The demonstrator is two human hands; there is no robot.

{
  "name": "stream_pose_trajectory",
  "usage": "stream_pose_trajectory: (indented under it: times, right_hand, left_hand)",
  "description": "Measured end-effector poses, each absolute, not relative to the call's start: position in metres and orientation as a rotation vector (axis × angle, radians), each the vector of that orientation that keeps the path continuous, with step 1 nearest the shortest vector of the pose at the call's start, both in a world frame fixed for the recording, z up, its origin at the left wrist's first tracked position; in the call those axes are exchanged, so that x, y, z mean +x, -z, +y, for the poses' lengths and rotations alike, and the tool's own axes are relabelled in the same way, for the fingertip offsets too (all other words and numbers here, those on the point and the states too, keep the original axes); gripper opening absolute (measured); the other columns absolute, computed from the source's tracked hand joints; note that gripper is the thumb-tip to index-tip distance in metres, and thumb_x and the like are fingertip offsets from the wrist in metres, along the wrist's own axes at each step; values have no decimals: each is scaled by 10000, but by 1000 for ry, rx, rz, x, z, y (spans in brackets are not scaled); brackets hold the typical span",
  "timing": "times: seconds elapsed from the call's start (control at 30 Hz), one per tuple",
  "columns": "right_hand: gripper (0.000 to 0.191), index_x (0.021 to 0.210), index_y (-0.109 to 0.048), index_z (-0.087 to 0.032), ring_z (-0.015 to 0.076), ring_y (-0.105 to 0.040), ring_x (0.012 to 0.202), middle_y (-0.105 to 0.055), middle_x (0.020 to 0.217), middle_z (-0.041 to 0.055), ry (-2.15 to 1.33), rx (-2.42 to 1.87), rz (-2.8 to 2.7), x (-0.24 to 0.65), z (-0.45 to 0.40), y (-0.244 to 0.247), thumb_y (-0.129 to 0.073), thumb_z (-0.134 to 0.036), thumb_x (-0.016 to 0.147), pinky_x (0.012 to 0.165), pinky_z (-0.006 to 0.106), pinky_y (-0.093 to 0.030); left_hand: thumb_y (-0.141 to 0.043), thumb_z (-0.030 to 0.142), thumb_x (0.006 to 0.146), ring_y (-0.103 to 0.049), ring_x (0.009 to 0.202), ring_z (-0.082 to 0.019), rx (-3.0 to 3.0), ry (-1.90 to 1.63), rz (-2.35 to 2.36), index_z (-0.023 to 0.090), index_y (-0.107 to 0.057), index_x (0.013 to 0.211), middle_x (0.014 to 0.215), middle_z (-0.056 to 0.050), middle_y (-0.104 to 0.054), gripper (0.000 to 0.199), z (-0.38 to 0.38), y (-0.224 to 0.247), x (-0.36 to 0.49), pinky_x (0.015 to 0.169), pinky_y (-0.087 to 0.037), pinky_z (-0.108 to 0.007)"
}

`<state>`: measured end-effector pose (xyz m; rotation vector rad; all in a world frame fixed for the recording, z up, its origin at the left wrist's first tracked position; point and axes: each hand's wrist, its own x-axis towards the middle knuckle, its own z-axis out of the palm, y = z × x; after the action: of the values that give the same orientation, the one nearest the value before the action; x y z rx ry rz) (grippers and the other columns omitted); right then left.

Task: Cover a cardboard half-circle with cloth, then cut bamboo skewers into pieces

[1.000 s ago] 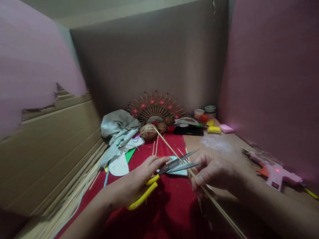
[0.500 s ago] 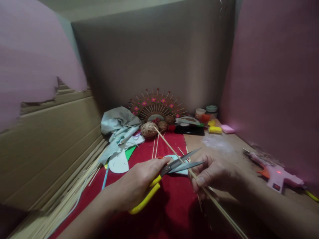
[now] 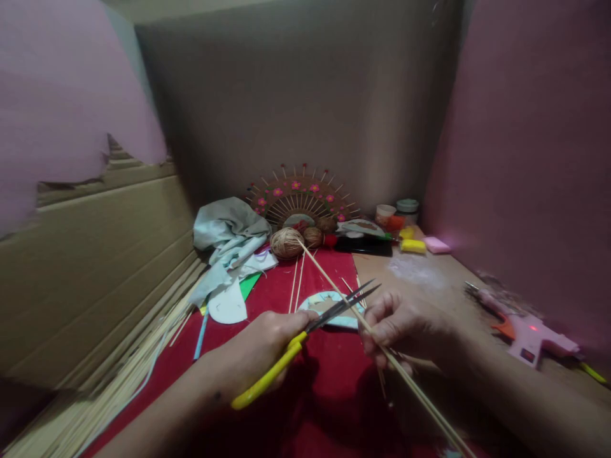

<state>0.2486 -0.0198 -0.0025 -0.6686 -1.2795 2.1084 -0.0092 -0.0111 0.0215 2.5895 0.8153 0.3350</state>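
Observation:
My left hand [image 3: 260, 350] is closed around the yellow handles of a pair of scissors [image 3: 329, 316]. Their blades are nearly together and cross a thin bamboo stick [image 3: 329, 277]. Pinched between thumb and fingers, the stick is in my right hand [image 3: 398, 327] and slants from the upper left to the lower right. More sticks seem to run along it below that hand. Beneath the blades, a pale, light-blue-edged oval piece [image 3: 351, 323] lies on the red cloth [image 3: 329, 381], partly hidden by my left hand and the scissors.
A pink glue gun [image 3: 529, 334] with a lit red light lies at the right. At the back stand a flowered fan [image 3: 296, 191] and twine balls [image 3: 286, 243]. Crumpled cloth [image 3: 229, 226] and many long bamboo sticks [image 3: 128, 375] line the left, beside a cardboard wall [image 3: 95, 273].
The scissor blades have closed from wide apart to nearly together on the stick, and the handles have come together. More of the oval piece shows beneath. The view has shifted slightly.

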Motion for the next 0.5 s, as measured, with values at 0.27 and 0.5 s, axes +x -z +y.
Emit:
stream_pose_trajectory:
  times: [0.27,0.5]
  right_hand:
    - [162,635,-663,-131,52,-459,383,-578,506,2,-1540,-1167,-1242,263,4,-8,-737,-275,647,347,170,-332]
    - [324,458,-505,-185,72,-366,386,-442,416,-21,-1047,-1392,-1420,259,11,-5,-639,-228,750,382,228,-245]
  left_hand:
    - [-464,84,779,-395,581,-88,2373,-354,954,162,-527,814,670,41,-472,106,-1,-25,-17,539,-336,-194]
    - [-455,155,837,-392,566,-90,2465,-296,972,153,-563,897,669,31,-500,124,2,-16,-19,535,-318,-210]
